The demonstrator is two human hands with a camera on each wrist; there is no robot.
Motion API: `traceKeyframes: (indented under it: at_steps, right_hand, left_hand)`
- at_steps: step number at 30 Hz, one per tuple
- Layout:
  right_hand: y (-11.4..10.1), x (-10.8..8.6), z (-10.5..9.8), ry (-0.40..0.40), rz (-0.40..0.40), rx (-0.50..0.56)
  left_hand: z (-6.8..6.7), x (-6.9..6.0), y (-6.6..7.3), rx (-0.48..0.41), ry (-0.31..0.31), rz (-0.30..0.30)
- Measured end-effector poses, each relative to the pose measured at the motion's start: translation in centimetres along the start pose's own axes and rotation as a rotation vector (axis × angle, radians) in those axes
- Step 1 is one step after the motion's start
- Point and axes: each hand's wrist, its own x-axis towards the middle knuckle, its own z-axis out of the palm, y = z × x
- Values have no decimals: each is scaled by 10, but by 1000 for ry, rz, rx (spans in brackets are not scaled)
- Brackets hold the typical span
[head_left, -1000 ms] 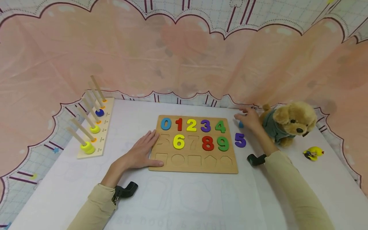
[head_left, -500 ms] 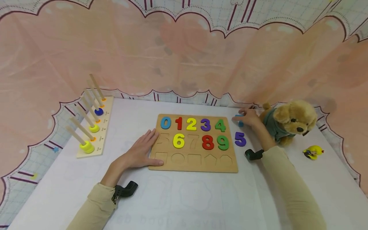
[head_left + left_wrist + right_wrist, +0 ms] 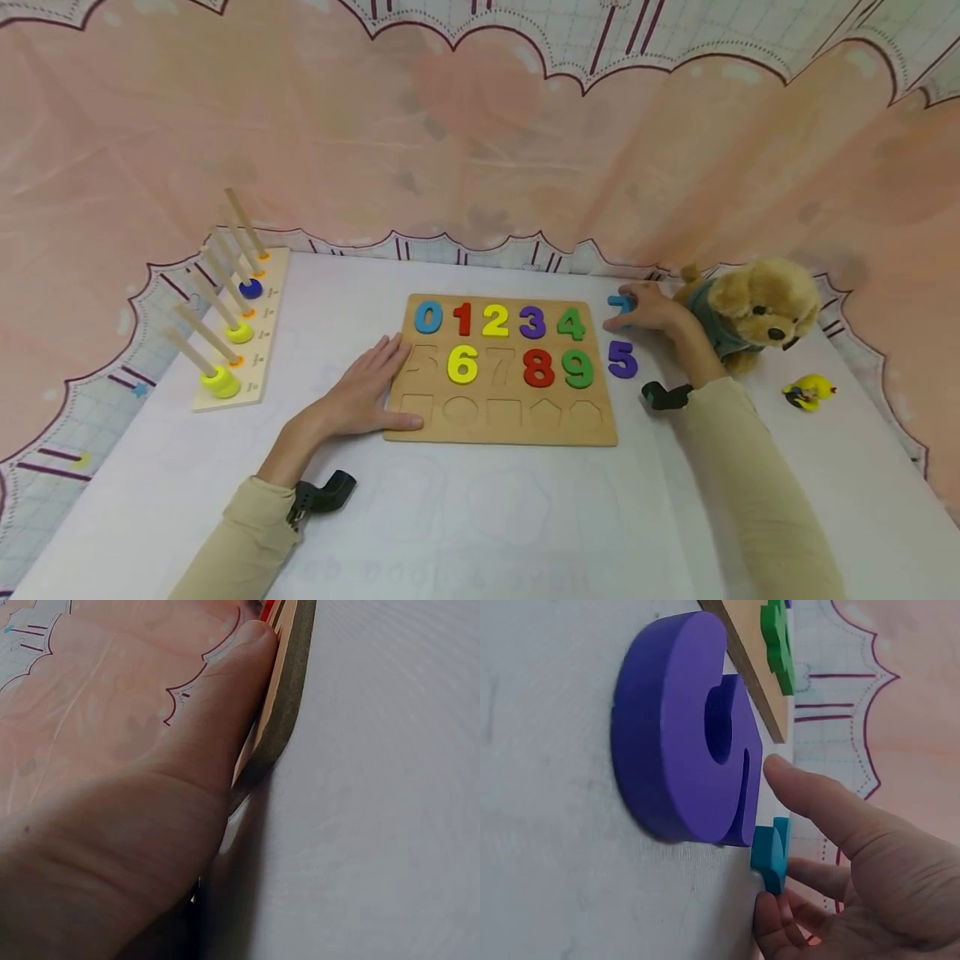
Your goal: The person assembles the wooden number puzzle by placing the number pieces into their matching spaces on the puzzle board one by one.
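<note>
In the head view, my left hand [image 3: 356,393] rests on the left side of the wooden number puzzle board [image 3: 487,432], fingers straight and thumb along its near corner. In the left wrist view that thumb [image 3: 225,697] lies along the board's edge [image 3: 289,690]. My right hand [image 3: 660,315] is over the blue number 7 [image 3: 622,302], right of the board. In the right wrist view its fingers touch the blue piece [image 3: 769,851], while the thumb [image 3: 810,791] stands apart from it. A purple number 5 [image 3: 622,360] lies nearer, beside the board.
A plush dog [image 3: 757,312] sits right of my right hand, with a yellow toy duck [image 3: 810,392] in front of it. At the left stands a counting rack [image 3: 255,367] with upright pegs and several rings. A patterned curtain [image 3: 480,150] hangs behind the table.
My right hand has lowered slightly around the blue 7, and more of the piece now shows, shifted a little away from me. The left hand keeps its place on the board.
</note>
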Motion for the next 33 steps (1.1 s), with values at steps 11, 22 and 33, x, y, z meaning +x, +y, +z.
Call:
traceKeyframes:
  at_steps: [11,22,33]
  right_hand:
    - [1,-7,-2,-25,-13,48]
    - [4,-8,-2,-31,-9,80]
    - [5,-6,-2,-36,10,95]
  left_hand:
    - [1,1,-2,5,11,11]
    - [1,2,-2,3,15,7]
    - [1,2,-2,6,17,12]
